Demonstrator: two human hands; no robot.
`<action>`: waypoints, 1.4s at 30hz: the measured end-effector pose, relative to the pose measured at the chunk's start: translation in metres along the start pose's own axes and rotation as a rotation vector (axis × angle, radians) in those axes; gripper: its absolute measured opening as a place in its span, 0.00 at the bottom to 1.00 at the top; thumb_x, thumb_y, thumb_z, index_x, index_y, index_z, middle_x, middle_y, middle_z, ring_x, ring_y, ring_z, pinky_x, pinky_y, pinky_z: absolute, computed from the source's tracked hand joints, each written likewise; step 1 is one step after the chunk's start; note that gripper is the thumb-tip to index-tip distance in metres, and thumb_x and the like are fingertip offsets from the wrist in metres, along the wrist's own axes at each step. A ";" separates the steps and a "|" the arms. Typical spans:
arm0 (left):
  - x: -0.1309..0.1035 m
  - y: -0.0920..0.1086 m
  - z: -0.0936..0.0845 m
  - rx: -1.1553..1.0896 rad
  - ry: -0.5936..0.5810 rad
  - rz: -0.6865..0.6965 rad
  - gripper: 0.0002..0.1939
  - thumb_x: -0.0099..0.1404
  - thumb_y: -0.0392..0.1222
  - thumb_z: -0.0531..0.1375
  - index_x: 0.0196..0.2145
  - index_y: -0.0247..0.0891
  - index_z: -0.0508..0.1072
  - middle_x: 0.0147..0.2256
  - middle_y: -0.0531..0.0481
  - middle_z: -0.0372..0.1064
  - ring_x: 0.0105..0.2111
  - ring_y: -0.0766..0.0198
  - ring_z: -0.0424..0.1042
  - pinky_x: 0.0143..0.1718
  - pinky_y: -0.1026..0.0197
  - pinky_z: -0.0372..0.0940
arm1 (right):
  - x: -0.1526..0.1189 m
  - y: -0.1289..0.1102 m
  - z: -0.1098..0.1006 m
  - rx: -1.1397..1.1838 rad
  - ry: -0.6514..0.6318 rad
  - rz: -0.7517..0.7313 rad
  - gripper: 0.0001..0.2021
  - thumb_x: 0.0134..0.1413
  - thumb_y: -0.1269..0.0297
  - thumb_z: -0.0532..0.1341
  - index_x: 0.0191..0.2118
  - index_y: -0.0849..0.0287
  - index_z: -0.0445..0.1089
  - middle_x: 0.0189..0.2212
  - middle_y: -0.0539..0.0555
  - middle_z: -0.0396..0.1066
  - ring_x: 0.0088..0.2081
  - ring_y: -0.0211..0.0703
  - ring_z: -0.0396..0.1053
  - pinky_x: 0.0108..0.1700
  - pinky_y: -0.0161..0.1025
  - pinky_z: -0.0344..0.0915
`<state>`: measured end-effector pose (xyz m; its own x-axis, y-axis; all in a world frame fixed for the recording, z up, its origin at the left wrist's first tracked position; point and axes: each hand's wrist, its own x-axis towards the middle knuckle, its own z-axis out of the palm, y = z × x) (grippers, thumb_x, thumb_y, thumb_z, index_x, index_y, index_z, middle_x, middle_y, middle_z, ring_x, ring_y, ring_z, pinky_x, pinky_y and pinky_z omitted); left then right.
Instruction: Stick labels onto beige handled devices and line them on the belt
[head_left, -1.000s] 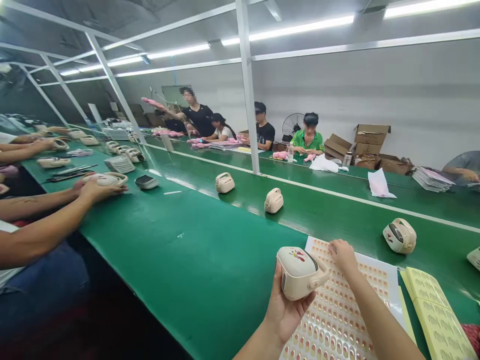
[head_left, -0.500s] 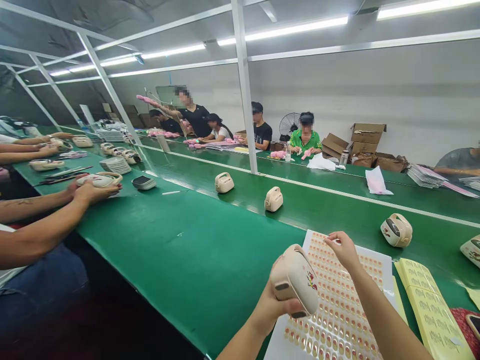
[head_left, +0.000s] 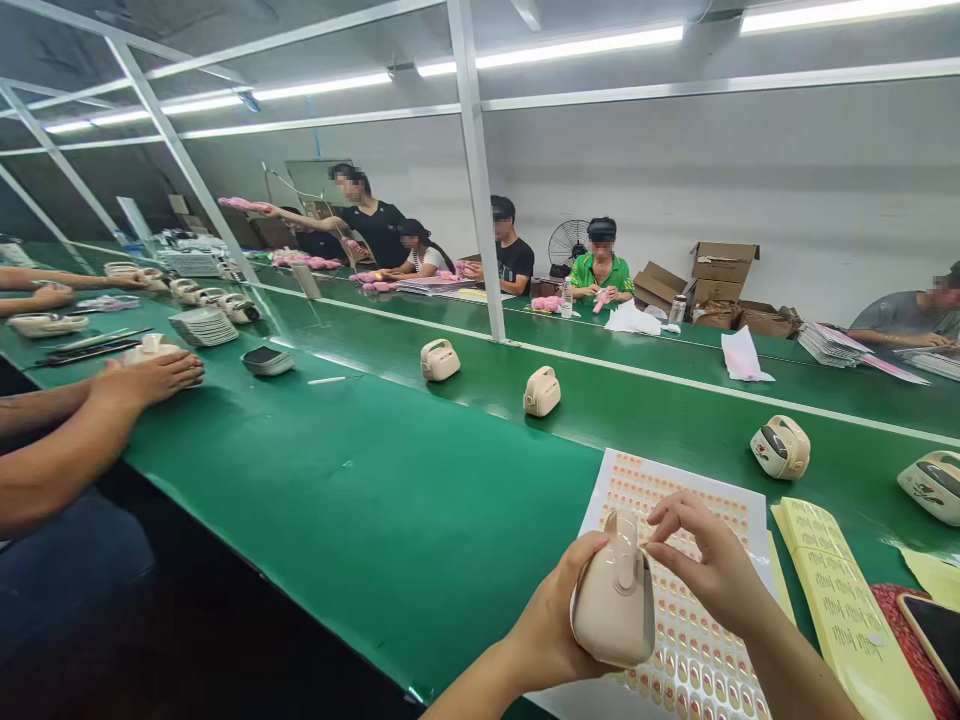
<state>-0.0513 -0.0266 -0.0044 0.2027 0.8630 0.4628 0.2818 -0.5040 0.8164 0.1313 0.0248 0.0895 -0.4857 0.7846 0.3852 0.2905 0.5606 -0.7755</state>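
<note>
My left hand (head_left: pixel 551 620) is wrapped round a small cream portable speaker (head_left: pixel 615 620), its end with the handle strap's round button turned towards me. My right hand (head_left: pixel 701 560) is at the speaker's upper right edge, thumb and forefinger pinched together. Whatever they pinch is too small or hidden to make out. Beneath both hands lies a white sheet of small oval stickers (head_left: pixel 727 510) in rows, reddish and gold. The speaker covers part of the sheet.
Several similar speakers stand along the green bench, including a plain one (head_left: pixel 542 391) and a patterned one (head_left: pixel 781 447). Yellow label sheets (head_left: pixel 840 590) and a phone (head_left: pixel 934 630) lie at right. A co-worker's hands (head_left: pixel 154 375) hold another speaker at left. Other people sit across the bench.
My right hand has moved from the top of the sticker sheet down to the speaker. My left hand has turned the speaker so its strap end faces me.
</note>
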 end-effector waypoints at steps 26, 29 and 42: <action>0.002 0.013 -0.007 0.123 -0.094 0.165 0.44 0.46 0.39 0.66 0.56 0.50 0.47 0.54 0.40 0.52 0.54 0.46 0.55 0.50 0.47 0.56 | -0.009 -0.003 0.008 0.172 -0.080 0.159 0.04 0.46 0.65 0.61 0.26 0.57 0.65 0.36 0.53 0.61 0.43 0.44 0.62 0.46 0.45 0.60; 0.001 0.012 -0.008 0.122 -0.097 0.159 0.43 0.48 0.40 0.66 0.56 0.52 0.47 0.55 0.42 0.52 0.55 0.46 0.54 0.50 0.47 0.57 | -0.011 -0.010 0.009 0.129 -0.104 0.174 0.04 0.44 0.69 0.62 0.25 0.57 0.65 0.37 0.53 0.59 0.44 0.43 0.61 0.49 0.46 0.59; -0.002 0.009 -0.010 0.086 -0.100 0.037 0.45 0.45 0.36 0.66 0.56 0.52 0.47 0.56 0.43 0.52 0.53 0.46 0.57 0.49 0.46 0.58 | -0.013 -0.017 0.016 0.018 -0.098 0.208 0.07 0.41 0.75 0.63 0.24 0.57 0.66 0.38 0.53 0.59 0.45 0.44 0.61 0.50 0.48 0.60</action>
<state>-0.0583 -0.0323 0.0052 0.3054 0.8381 0.4519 0.3506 -0.5402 0.7650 0.1195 0.0007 0.0893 -0.4947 0.8530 0.1663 0.3785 0.3837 -0.8423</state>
